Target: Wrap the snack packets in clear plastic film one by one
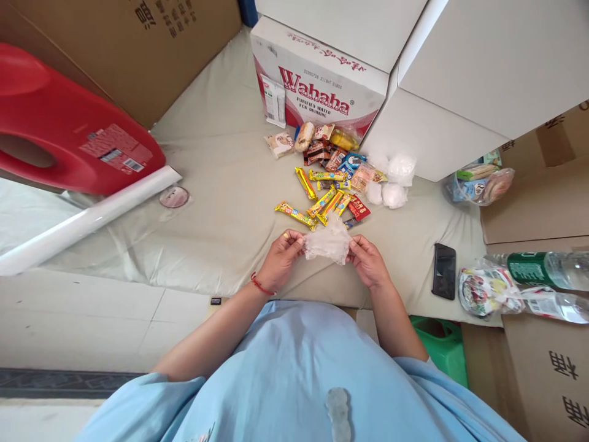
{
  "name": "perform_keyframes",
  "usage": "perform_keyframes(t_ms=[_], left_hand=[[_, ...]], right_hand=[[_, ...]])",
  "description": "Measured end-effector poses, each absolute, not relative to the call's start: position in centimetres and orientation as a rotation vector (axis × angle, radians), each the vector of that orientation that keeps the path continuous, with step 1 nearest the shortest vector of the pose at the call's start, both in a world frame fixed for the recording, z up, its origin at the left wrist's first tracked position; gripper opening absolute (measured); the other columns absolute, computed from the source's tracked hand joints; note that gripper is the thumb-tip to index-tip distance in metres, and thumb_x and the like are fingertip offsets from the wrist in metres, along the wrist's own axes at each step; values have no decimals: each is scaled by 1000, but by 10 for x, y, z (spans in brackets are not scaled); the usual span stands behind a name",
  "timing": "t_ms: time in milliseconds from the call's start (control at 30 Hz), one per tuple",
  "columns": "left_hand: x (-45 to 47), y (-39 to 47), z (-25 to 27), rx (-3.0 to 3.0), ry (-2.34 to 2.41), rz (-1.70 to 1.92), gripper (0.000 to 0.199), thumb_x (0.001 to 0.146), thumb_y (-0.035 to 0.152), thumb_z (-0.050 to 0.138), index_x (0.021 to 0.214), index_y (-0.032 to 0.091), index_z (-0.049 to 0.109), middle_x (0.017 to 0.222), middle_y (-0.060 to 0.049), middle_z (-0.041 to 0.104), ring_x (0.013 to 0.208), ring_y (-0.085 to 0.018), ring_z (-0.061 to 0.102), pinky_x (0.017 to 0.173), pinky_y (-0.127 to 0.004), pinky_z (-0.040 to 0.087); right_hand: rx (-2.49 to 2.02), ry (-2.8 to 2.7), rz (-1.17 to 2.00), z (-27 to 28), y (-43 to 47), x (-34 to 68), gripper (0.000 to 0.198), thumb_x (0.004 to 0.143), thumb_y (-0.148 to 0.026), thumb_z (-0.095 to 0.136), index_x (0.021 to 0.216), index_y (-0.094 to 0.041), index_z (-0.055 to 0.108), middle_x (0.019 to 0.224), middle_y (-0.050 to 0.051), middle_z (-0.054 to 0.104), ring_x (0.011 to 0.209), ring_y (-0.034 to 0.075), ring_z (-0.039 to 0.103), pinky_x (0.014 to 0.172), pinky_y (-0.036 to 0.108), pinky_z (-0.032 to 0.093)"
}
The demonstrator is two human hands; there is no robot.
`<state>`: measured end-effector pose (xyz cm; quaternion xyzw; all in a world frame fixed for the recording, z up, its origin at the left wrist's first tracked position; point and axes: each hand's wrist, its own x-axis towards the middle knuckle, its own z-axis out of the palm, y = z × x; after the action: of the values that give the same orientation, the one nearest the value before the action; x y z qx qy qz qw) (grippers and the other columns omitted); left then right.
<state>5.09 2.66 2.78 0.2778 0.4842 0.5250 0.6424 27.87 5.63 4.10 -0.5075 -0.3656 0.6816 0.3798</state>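
Note:
A crumpled, see-through plastic bag (327, 242) is stretched between my two hands, above the front part of the covered surface. My left hand (283, 255), with a red cord on the wrist, pinches the bag's left edge. The right edge is pinched by the thumb and fingers of my right hand (368, 261). Just beyond the bag lie several yellow-wrapped snack bars (297, 215) and a red packet (359, 207). Behind them is a heap of small wrapped snacks (329, 156). Several balled-up clear bags (394, 195) sit to the right of the heap.
A Wahaha water carton (322, 86) stands at the back. On the left are a big red jug (78, 123) and a white roll (92, 218). To the right lie a black phone (444, 270), plastic bottles (547, 269) and a clear container of snacks (478, 184).

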Motion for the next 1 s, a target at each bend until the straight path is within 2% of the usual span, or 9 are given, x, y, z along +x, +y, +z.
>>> perform_keyframes(t_ms=[133, 267, 367, 533, 633, 733, 800, 900, 1000], left_hand=[[50, 25, 29, 499, 961, 1147, 43, 74, 51, 84, 85, 22, 54, 99, -3, 68, 87, -16, 63, 82, -33, 55], [56, 22, 27, 617, 993, 1129, 46, 74, 57, 82, 84, 21, 55, 99, -4, 69, 82, -15, 60, 79, -31, 52], [57, 21, 27, 823, 1061, 1082, 43, 81, 58, 76, 82, 20, 57, 105, -7, 71, 91, -17, 62, 85, -32, 50], [52, 16, 28, 977, 1096, 1064, 37, 85, 55, 71, 81, 21, 58, 111, -9, 73, 105, -23, 65, 94, -37, 49], [54, 14, 26, 901, 1111, 1056, 34, 85, 54, 67, 83, 22, 57, 111, -9, 73, 105, -24, 66, 93, -38, 50], [60, 15, 26, 837, 1186, 1104, 40, 85, 57, 64, 104, 23, 57, 120, -9, 70, 108, -24, 66, 86, -36, 52], [65, 18, 27, 919, 1269, 1125, 53, 79, 57, 73, 115, 22, 57, 126, -10, 68, 109, -24, 65, 88, -35, 51], [70, 24, 26, 979, 1389, 1117, 41, 76, 55, 78, 93, 20, 62, 95, -3, 68, 87, -18, 62, 79, -31, 49], [71, 28, 20, 780, 1380, 1170, 45, 86, 60, 66, 69, 22, 51, 63, 4, 48, 60, -12, 45, 60, -27, 39]], right_hand=[[-1328, -1027, 1747, 38, 50, 291, 46, 74, -62, 84, 82, -23, 60, 84, 0, 60, 77, 16, 56, 68, 29, 53], [-1330, -1153, 1543, 38, 48, 285, 61, 70, -60, 88, 112, -27, 60, 111, 5, 66, 100, 20, 62, 84, 34, 56], [-1331, -1189, 1427, 41, 54, 280, 67, 71, -58, 87, 124, -27, 58, 117, 7, 67, 107, 22, 63, 87, 34, 54], [-1361, -1223, 1453, 42, 68, 274, 46, 74, -53, 83, 106, -25, 66, 95, 2, 70, 84, 19, 62, 76, 30, 50], [-1418, -1222, 1399, 39, 70, 267, 32, 80, -53, 75, 88, -24, 65, 72, -4, 60, 62, 14, 50, 60, 27, 42], [-1443, -1328, 1287, 39, 64, 256, 26, 86, -49, 69, 85, -24, 66, 66, -5, 55, 58, 14, 44, 56, 27, 36], [-1437, -1429, 1226, 40, 59, 250, 23, 87, -47, 69, 88, -24, 70, 71, -3, 60, 62, 15, 48, 59, 28, 38], [-1412, -1407, 1284, 40, 55, 246, 26, 85, -49, 72, 91, -24, 70, 76, -2, 63, 62, 14, 49, 58, 28, 38], [-1398, -1181, 1407, 38, 56, 248, 34, 82, -56, 74, 86, -24, 63, 67, -5, 54, 53, 12, 40, 50, 26, 32]])
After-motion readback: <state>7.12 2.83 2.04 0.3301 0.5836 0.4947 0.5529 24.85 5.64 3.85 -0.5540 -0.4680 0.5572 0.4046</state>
